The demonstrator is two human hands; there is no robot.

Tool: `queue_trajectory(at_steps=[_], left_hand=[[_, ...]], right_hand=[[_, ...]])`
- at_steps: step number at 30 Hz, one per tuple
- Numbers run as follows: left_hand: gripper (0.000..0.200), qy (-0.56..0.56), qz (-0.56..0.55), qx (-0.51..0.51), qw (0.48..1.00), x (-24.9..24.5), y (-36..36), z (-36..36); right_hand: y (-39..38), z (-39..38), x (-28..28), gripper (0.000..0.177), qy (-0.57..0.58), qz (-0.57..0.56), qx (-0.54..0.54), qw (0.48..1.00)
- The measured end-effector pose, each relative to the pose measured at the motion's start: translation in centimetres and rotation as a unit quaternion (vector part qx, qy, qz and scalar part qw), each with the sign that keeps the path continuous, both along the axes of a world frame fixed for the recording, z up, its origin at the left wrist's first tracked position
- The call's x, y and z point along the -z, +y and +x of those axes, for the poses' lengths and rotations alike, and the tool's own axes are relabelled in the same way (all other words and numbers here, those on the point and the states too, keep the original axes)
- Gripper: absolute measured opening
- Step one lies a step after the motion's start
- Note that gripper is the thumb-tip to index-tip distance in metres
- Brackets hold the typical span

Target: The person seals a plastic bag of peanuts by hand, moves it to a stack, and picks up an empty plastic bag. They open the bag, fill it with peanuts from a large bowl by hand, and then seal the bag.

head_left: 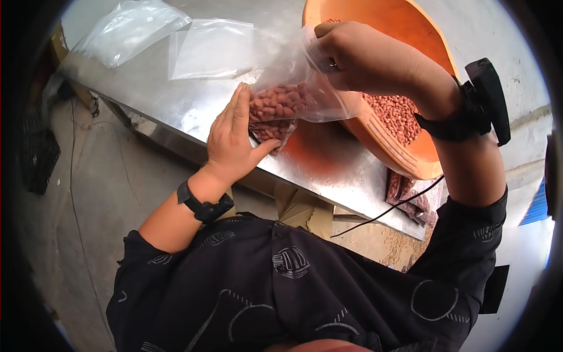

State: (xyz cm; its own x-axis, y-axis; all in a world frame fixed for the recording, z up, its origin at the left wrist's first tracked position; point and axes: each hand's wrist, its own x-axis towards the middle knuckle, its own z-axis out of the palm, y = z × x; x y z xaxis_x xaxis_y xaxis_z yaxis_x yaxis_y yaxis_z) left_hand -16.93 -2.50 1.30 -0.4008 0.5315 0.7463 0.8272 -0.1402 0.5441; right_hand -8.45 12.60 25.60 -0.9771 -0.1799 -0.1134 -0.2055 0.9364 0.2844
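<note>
A clear plastic bag (325,100) with red-skinned peanuts (280,102) in its bottom part stands tilted over the metal table. My right hand (363,56) is closed around the gathered top of this bag, above the rim of the orange basin. Against the bag's left side, by the peanuts, rests my left hand (231,135), its fingers stretched out and its thumb apart along the lower edge. The orange basin (384,144) holds more peanuts (392,114); my right forearm passes over it and hides part of them.
Flat clear plastic bags (212,50) and a crumpled stack of plastic (132,32) lie at the table's far left. Filled peanut bags (410,196) lie near the right end of the metal table (158,88). A thin black cable (390,208) crosses the table's near edge.
</note>
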Motion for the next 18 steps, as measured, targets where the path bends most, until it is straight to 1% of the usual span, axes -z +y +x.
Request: queue_trajectory(at_steps=[4,7,10,13,16,18], left_hand=[[0.114,-0.011,-0.003,0.002,1.0,0.0,0.0,0.0],[0.114,-0.014,-0.009,0.002,1.0,0.0,0.0,0.0],[0.115,-0.014,-0.007,0.004,1.0,0.1,0.0,0.0],[0.116,-0.009,-0.007,-0.002,1.0,0.2,0.0,0.0],[0.117,-0.004,0.009,0.005,1.0,0.3,0.1,-0.1],[0.117,-0.004,0.001,0.002,1.0,0.1,0.1,0.0]], right_hand=[[-0.4,-1.3,0.6,0.018,-0.034,-0.045,0.026,0.998],[-1.7,-1.8,0.8,0.018,-0.065,-0.082,0.137,0.985],[-0.9,-1.7,1.5,0.022,-0.034,-0.155,0.132,0.979],[0.4,-1.5,1.6,0.024,-0.032,-0.259,0.092,0.961],[0.3,-0.9,0.5,0.025,-0.07,-0.29,0.132,0.945],[1.5,-0.2,0.1,0.024,-0.045,-0.356,0.112,0.927]])
